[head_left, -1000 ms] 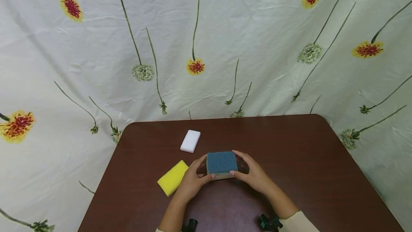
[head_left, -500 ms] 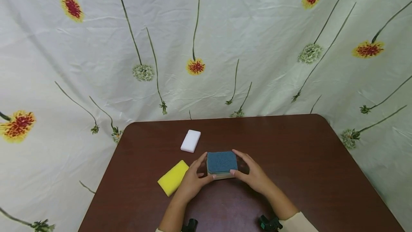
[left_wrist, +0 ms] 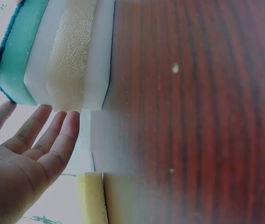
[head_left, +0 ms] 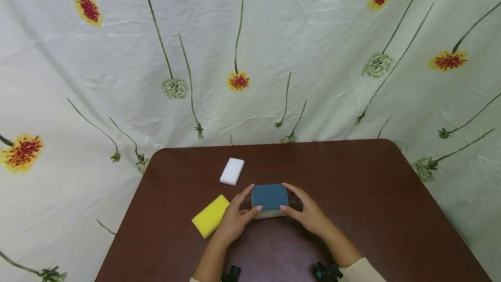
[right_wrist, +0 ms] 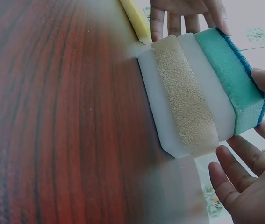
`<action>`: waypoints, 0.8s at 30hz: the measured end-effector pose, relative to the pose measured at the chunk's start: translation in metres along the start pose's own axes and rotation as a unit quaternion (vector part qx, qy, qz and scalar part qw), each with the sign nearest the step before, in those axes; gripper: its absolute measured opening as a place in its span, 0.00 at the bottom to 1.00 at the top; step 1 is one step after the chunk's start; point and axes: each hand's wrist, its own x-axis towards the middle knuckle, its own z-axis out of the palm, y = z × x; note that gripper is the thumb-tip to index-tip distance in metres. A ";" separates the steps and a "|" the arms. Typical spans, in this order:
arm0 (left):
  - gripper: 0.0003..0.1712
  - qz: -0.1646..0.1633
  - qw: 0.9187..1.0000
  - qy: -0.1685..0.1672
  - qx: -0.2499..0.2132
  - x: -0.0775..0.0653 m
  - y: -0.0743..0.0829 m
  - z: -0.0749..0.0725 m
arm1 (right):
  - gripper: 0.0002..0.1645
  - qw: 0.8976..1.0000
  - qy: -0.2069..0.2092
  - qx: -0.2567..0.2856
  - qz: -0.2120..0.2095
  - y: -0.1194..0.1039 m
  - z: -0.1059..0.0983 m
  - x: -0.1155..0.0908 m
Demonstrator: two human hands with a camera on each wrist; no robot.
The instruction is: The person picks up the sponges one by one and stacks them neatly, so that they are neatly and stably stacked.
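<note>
Your two hands frame a stack of sponges (right_wrist: 207,86) that stands on the desk (head_left: 391,212), in front of you and near the middle of its width. With your left hand (head_left: 234,219) you hold the left end of the top layer, thumb at the front corner and index finger at the back. With your right hand (head_left: 309,214) you hold its right end in the same way. The other fingers of each hand curve gently down beside the lower layers, and their tips come up to the ends of the stack.

From the top you have a teal sponge (left_wrist: 20,60) with a dark blue scouring face (head_left: 269,196) turned upward, then an upper white block (left_wrist: 42,60), a tan sponge (left_wrist: 71,51) and, lying on the desk, a lower white block (left_wrist: 99,51). The layers sit flat, though the tan sponge sticks out slightly past the white ones at its ends.

Just beside your left hand a yellow sponge (head_left: 210,216) lies at a slant; you cannot tell whether the hand touches it. Farther back, beyond the stack and to its left, a loose white block (head_left: 232,171) lies flat. Behind the desk hangs a pale floral cloth (head_left: 325,34).
</note>
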 end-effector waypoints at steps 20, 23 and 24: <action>0.37 -0.005 0.998 0.056 -0.005 -0.006 0.005 -0.006 | 0.40 1.000 -0.005 -0.016 0.016 -0.001 -0.004 0.001; 0.37 -0.016 0.998 0.068 -0.005 -0.008 0.004 -0.010 | 0.40 1.000 -0.008 -0.016 0.018 -0.002 -0.004 0.001; 0.37 -0.020 0.997 0.073 -0.002 -0.009 0.003 -0.012 | 0.40 1.000 -0.008 -0.016 0.019 -0.002 -0.004 0.001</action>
